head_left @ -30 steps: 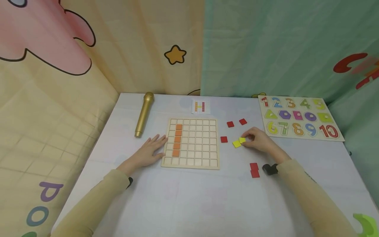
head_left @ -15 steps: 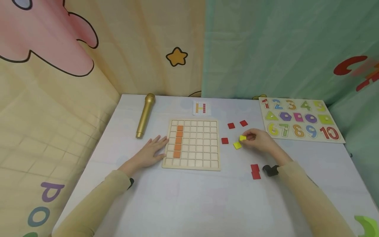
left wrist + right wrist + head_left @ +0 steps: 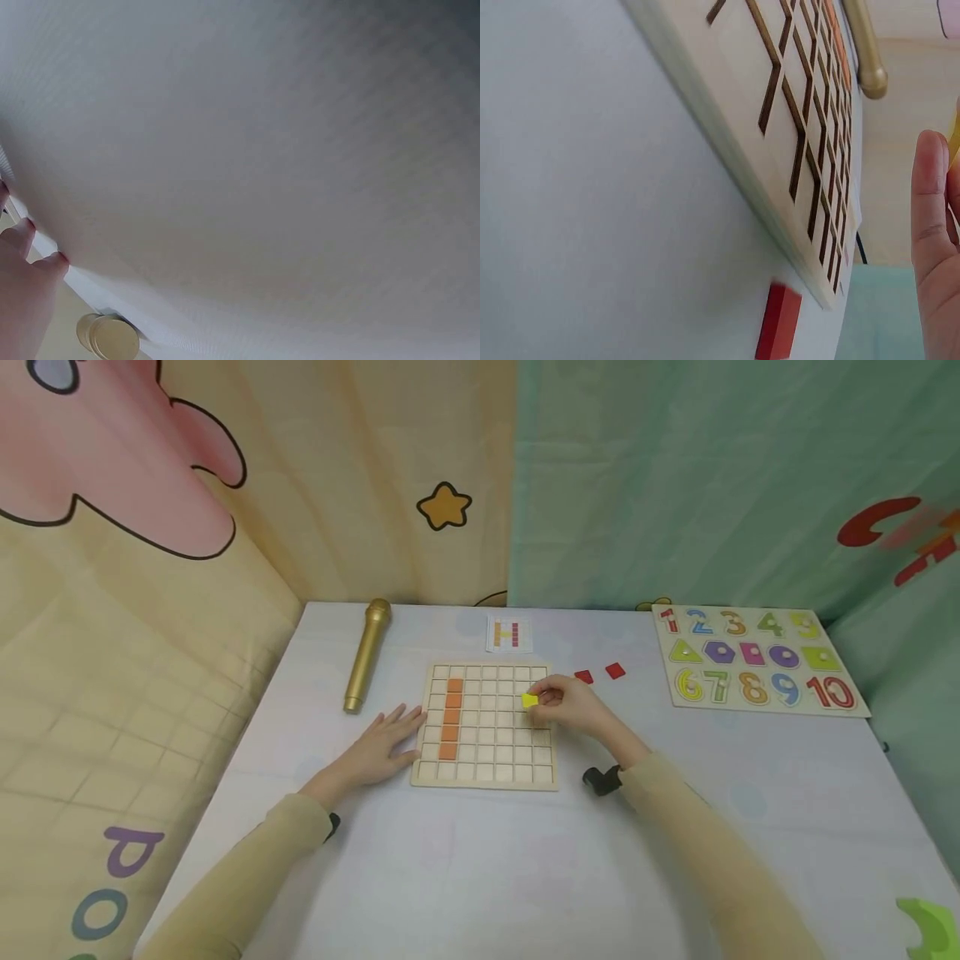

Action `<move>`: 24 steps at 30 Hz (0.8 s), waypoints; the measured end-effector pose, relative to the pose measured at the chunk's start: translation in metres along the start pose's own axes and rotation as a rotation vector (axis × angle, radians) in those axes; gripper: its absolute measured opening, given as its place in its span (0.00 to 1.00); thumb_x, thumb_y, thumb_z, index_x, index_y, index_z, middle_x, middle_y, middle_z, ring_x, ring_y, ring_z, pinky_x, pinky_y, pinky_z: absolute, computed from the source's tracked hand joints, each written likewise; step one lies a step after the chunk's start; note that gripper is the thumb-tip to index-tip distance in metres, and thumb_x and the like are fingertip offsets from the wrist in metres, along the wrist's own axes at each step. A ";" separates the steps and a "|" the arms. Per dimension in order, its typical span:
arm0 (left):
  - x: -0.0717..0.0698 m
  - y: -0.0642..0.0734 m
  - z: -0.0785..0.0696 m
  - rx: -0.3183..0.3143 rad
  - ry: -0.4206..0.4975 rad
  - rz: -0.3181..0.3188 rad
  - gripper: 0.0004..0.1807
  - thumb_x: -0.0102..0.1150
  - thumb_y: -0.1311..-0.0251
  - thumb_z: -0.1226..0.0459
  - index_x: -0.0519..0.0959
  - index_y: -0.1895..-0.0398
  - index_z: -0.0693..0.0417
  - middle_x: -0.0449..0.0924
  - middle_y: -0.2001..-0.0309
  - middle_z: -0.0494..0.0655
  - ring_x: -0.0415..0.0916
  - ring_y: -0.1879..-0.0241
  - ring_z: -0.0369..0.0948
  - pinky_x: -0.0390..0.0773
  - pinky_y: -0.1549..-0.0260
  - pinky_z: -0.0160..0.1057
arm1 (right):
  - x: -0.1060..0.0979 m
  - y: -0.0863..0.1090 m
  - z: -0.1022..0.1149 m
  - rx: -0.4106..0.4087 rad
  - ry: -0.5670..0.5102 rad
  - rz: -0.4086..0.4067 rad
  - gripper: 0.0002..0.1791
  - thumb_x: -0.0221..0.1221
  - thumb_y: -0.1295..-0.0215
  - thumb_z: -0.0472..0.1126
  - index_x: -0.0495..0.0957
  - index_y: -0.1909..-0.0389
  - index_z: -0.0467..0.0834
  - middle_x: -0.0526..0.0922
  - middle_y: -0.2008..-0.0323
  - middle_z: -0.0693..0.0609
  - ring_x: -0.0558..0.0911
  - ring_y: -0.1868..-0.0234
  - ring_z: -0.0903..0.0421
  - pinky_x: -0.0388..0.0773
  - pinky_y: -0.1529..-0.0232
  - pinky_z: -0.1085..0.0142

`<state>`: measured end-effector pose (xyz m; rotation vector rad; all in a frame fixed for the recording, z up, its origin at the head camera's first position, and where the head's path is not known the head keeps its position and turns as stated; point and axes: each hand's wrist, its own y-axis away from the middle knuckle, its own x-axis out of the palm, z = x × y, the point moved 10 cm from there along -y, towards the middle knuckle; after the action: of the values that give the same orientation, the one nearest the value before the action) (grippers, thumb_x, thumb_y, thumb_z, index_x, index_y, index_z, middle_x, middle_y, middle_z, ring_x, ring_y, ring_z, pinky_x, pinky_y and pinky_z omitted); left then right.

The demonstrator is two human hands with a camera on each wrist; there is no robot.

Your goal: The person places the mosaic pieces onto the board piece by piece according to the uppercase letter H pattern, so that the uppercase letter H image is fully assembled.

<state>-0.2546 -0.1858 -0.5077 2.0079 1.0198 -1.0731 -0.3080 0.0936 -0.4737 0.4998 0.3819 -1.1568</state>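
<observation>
My right hand (image 3: 573, 706) pinches a small yellow square tile (image 3: 530, 700) between thumb and fingers, over the right part of the wooden grid board (image 3: 487, 733). In the right wrist view the thumb and fingers of the right hand (image 3: 937, 225) show at the right edge, with a sliver of yellow between them. Flat beside the board, my left hand (image 3: 371, 747) has its fingers spread and touches the left rim. A column of orange tiles (image 3: 451, 717) sits in the board's second column from the left. The second yellow tile is hidden behind the right hand or arm.
Two red tiles (image 3: 615, 671) lie right of the board; a red tile (image 3: 780, 322) shows in the right wrist view. A gold microphone (image 3: 367, 656) lies at left, a pattern card (image 3: 509, 633) behind the board, and a number puzzle (image 3: 750, 660) at back right.
My right hand has lifted the yellow tile and carried it left over the board. The forearm now covers several tiles seen before. My left hand has stayed in place.
</observation>
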 end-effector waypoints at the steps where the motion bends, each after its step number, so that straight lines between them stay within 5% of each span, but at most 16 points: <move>1: 0.000 0.000 0.000 -0.002 0.001 -0.001 0.39 0.56 0.32 0.55 0.54 0.23 0.53 0.49 0.22 0.51 0.39 0.21 0.56 0.38 0.25 0.62 | 0.007 -0.004 0.003 -0.009 -0.004 0.006 0.19 0.68 0.45 0.41 0.80 0.53 0.39 0.79 0.60 0.46 0.76 0.60 0.52 0.77 0.59 0.70; 14: 0.000 0.002 -0.001 -0.013 0.006 -0.006 0.39 0.57 0.33 0.55 0.54 0.22 0.52 0.49 0.21 0.50 0.39 0.21 0.56 0.38 0.25 0.62 | 0.071 -0.031 0.033 -0.044 0.013 0.075 0.17 0.70 0.44 0.44 0.81 0.55 0.43 0.79 0.66 0.51 0.75 0.63 0.56 0.74 0.62 0.69; 24: 0.000 0.002 -0.001 -0.019 -0.006 -0.003 0.39 0.57 0.33 0.55 0.54 0.22 0.51 0.50 0.21 0.49 0.40 0.21 0.55 0.39 0.24 0.61 | 0.091 -0.042 0.043 -0.085 0.113 0.071 0.14 0.69 0.43 0.40 0.82 0.57 0.39 0.79 0.67 0.50 0.75 0.66 0.57 0.74 0.62 0.69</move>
<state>-0.2531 -0.1860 -0.5071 1.9875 1.0267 -1.0671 -0.3135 -0.0138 -0.4937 0.5022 0.5054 -1.0421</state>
